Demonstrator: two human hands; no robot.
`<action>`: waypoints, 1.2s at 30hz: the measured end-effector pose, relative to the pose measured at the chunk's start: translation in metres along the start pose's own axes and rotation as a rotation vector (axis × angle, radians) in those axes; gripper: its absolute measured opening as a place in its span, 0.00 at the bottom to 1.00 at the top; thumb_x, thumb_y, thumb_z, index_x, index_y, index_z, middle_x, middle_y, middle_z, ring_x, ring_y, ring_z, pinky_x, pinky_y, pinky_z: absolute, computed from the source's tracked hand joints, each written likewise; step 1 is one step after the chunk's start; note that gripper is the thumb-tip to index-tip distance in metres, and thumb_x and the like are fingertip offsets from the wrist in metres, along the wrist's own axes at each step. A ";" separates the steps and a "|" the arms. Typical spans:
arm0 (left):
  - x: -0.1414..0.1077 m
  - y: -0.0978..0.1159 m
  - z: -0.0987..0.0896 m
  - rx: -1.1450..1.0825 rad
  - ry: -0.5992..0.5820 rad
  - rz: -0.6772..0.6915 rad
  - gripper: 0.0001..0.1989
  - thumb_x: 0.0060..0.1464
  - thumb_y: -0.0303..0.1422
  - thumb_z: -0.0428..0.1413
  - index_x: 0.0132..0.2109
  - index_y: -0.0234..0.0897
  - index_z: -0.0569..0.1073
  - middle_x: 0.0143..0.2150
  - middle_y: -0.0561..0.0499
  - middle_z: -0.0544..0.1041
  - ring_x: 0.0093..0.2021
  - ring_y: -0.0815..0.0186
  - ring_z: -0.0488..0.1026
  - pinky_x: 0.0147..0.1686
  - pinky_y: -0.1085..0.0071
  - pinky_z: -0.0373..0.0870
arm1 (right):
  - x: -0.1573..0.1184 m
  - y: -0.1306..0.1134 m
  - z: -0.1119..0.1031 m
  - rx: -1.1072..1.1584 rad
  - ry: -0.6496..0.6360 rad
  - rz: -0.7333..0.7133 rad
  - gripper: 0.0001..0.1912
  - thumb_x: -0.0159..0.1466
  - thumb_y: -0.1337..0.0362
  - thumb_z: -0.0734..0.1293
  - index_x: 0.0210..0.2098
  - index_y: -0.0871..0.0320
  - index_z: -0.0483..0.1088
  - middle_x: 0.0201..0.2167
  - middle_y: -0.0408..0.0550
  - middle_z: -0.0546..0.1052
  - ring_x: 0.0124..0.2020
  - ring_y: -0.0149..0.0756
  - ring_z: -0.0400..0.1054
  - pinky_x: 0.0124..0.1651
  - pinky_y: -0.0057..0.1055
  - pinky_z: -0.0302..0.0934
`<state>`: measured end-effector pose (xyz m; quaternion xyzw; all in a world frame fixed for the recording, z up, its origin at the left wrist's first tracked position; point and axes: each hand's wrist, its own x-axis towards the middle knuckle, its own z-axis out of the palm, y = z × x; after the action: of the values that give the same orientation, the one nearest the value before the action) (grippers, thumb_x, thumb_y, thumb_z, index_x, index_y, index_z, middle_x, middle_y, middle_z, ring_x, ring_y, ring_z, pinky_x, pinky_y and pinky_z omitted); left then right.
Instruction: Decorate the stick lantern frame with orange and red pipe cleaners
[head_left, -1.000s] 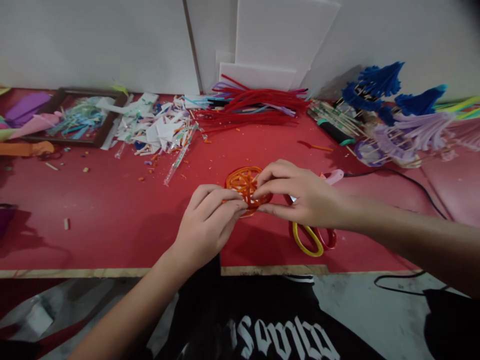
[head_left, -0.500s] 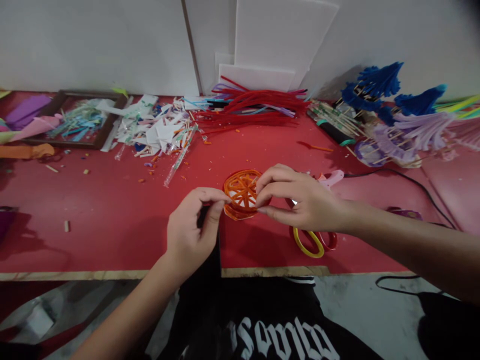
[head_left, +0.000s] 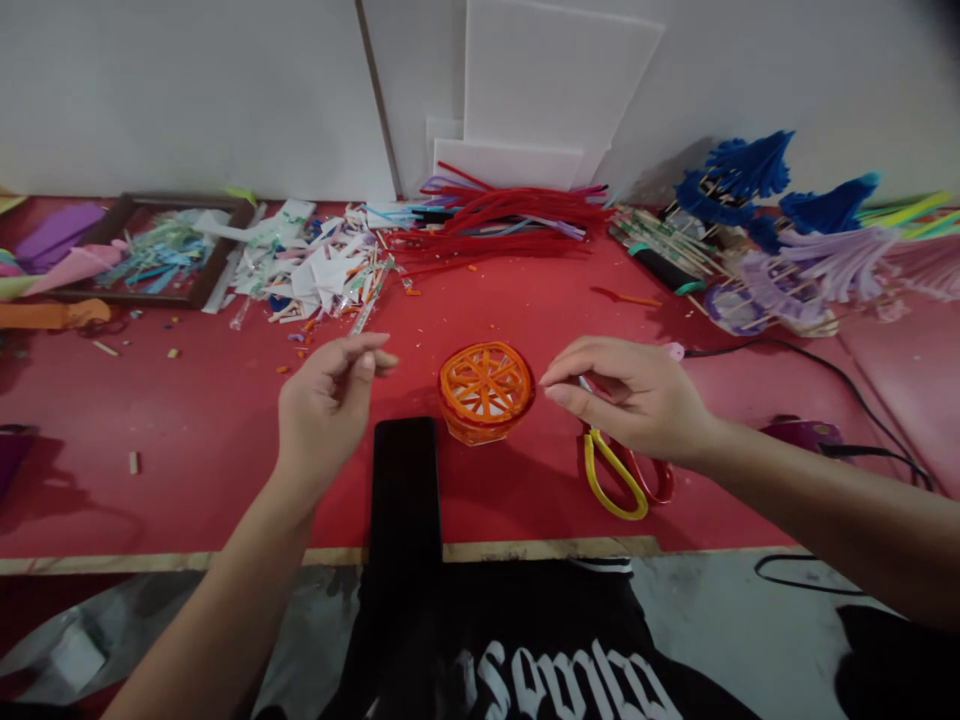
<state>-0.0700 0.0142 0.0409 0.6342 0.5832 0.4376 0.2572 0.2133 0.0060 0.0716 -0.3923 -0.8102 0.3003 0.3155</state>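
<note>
A round orange pipe-cleaner piece [head_left: 487, 382], spoked like a citrus slice with white showing through, rests on the red table between my hands. My left hand [head_left: 324, 405] is held to its left, apart from it, thumb pressed to curled fingers; whatever is in the pinch is too small to make out. Just off its right edge, the thumb and fingertips of my right hand [head_left: 630, 395] come together, and I cannot make out anything between them. Scissors [head_left: 616, 480] with yellow and red handles lie partly under my right hand. A black phone [head_left: 406, 490] lies at the table edge.
Red pipe cleaners [head_left: 510, 225] are heaped at the back. White scraps [head_left: 322, 265] and a brown frame [head_left: 199, 285] lie at the left. Blue and lilac fringed pieces [head_left: 817, 235] stand at the right. A black cord [head_left: 840, 375] crosses the right side.
Both hands have come off the orange piece. My left hand has moved left, uncovering the phone; my right hand has drawn a little to the right.
</note>
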 end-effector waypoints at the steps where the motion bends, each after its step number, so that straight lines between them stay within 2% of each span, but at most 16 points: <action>1: 0.001 0.000 0.000 -0.052 -0.012 -0.027 0.10 0.58 0.32 0.55 0.45 0.38 0.76 0.36 0.50 0.81 0.36 0.67 0.78 0.42 0.67 0.76 | 0.001 0.000 0.000 -0.003 -0.002 0.005 0.02 0.64 0.64 0.65 0.36 0.54 0.70 0.31 0.44 0.76 0.32 0.32 0.69 0.36 0.32 0.64; 4: 0.003 0.003 0.000 -0.199 0.006 -0.147 0.11 0.51 0.35 0.62 0.43 0.38 0.79 0.39 0.48 0.83 0.39 0.63 0.80 0.47 0.62 0.77 | 0.006 -0.001 -0.003 -0.043 0.015 0.012 0.04 0.65 0.62 0.64 0.33 0.54 0.67 0.29 0.44 0.73 0.30 0.32 0.66 0.34 0.32 0.62; 8: 0.005 0.003 -0.004 -0.230 0.022 -0.253 0.13 0.42 0.34 0.67 0.38 0.38 0.81 0.33 0.49 0.83 0.35 0.62 0.80 0.42 0.62 0.79 | 0.023 -0.008 -0.007 -0.137 0.037 -0.061 0.10 0.68 0.63 0.57 0.29 0.55 0.60 0.26 0.43 0.66 0.28 0.32 0.61 0.32 0.32 0.58; 11: 0.006 -0.001 -0.008 -0.210 0.029 -0.258 0.13 0.39 0.35 0.69 0.36 0.39 0.81 0.30 0.50 0.82 0.32 0.64 0.79 0.38 0.65 0.79 | 0.042 -0.017 -0.007 -0.118 0.048 -0.069 0.14 0.69 0.63 0.56 0.25 0.55 0.55 0.23 0.42 0.63 0.26 0.30 0.59 0.31 0.31 0.56; 14: 0.007 -0.006 -0.012 -0.186 0.039 -0.234 0.12 0.39 0.35 0.69 0.35 0.40 0.81 0.28 0.51 0.81 0.30 0.66 0.77 0.35 0.67 0.78 | 0.064 -0.024 -0.003 0.130 0.080 0.006 0.16 0.69 0.59 0.56 0.25 0.55 0.56 0.22 0.40 0.64 0.26 0.28 0.62 0.32 0.29 0.59; 17: 0.006 -0.011 -0.016 -0.267 0.077 -0.261 0.11 0.41 0.35 0.67 0.35 0.40 0.81 0.32 0.50 0.81 0.32 0.66 0.77 0.38 0.67 0.77 | 0.087 -0.030 0.004 0.467 0.107 0.049 0.15 0.68 0.54 0.59 0.28 0.55 0.58 0.25 0.40 0.67 0.32 0.29 0.70 0.36 0.29 0.65; 19: 0.006 -0.013 -0.018 -0.343 0.075 -0.273 0.10 0.45 0.35 0.65 0.37 0.40 0.80 0.31 0.51 0.80 0.32 0.67 0.76 0.38 0.67 0.76 | 0.100 -0.032 0.010 0.574 0.088 0.047 0.15 0.66 0.52 0.62 0.30 0.55 0.59 0.28 0.41 0.69 0.35 0.30 0.72 0.38 0.29 0.68; 21: 0.006 -0.017 -0.020 -0.377 0.074 -0.240 0.08 0.49 0.33 0.62 0.38 0.40 0.79 0.29 0.53 0.77 0.28 0.70 0.73 0.34 0.71 0.74 | 0.112 -0.032 0.016 0.606 0.031 0.021 0.12 0.64 0.57 0.65 0.30 0.55 0.60 0.29 0.42 0.70 0.35 0.30 0.72 0.36 0.28 0.68; 24: 0.009 -0.023 -0.023 -0.387 0.147 -0.164 0.05 0.53 0.29 0.56 0.37 0.42 0.76 0.23 0.58 0.67 0.20 0.76 0.63 0.25 0.74 0.68 | 0.124 -0.026 0.025 0.569 -0.038 -0.001 0.08 0.63 0.68 0.65 0.29 0.57 0.61 0.25 0.41 0.71 0.28 0.27 0.69 0.30 0.25 0.63; 27: 0.015 -0.032 -0.028 -0.363 0.169 -0.137 0.03 0.57 0.31 0.53 0.37 0.42 0.72 0.19 0.62 0.58 0.15 0.77 0.55 0.24 0.74 0.68 | 0.131 -0.016 0.034 0.472 -0.036 0.044 0.07 0.62 0.72 0.64 0.28 0.58 0.62 0.23 0.39 0.70 0.24 0.24 0.66 0.30 0.24 0.62; 30: 0.022 -0.040 -0.037 -0.261 0.100 -0.115 0.06 0.58 0.37 0.54 0.38 0.41 0.71 0.20 0.61 0.64 0.19 0.75 0.65 0.27 0.72 0.71 | 0.134 -0.007 0.040 0.268 -0.048 0.092 0.07 0.62 0.72 0.62 0.28 0.57 0.62 0.20 0.37 0.67 0.21 0.24 0.63 0.28 0.24 0.60; 32: 0.027 -0.044 -0.043 -0.150 0.066 -0.094 0.10 0.58 0.41 0.54 0.34 0.39 0.71 0.20 0.60 0.69 0.23 0.72 0.71 0.29 0.71 0.72 | 0.135 0.000 0.042 0.123 -0.031 0.119 0.07 0.63 0.71 0.60 0.28 0.57 0.62 0.19 0.37 0.65 0.21 0.25 0.60 0.28 0.26 0.58; 34: 0.030 -0.045 -0.047 -0.013 0.070 -0.063 0.17 0.60 0.43 0.52 0.28 0.38 0.70 0.18 0.59 0.69 0.26 0.69 0.74 0.31 0.71 0.71 | 0.133 0.008 0.041 0.029 0.019 0.142 0.11 0.65 0.67 0.58 0.25 0.57 0.61 0.20 0.39 0.64 0.23 0.28 0.60 0.31 0.29 0.57; 36: 0.035 -0.047 -0.046 0.111 0.088 -0.020 0.20 0.59 0.45 0.52 0.25 0.36 0.71 0.22 0.56 0.74 0.35 0.62 0.77 0.37 0.67 0.72 | 0.130 0.018 0.039 -0.030 0.063 0.164 0.16 0.65 0.63 0.57 0.21 0.57 0.58 0.21 0.42 0.65 0.25 0.31 0.61 0.34 0.33 0.58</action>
<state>-0.1361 0.0478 0.0328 0.6217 0.6238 0.4293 0.2001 0.1278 0.1131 0.0698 -0.4712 -0.7693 0.3007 0.3094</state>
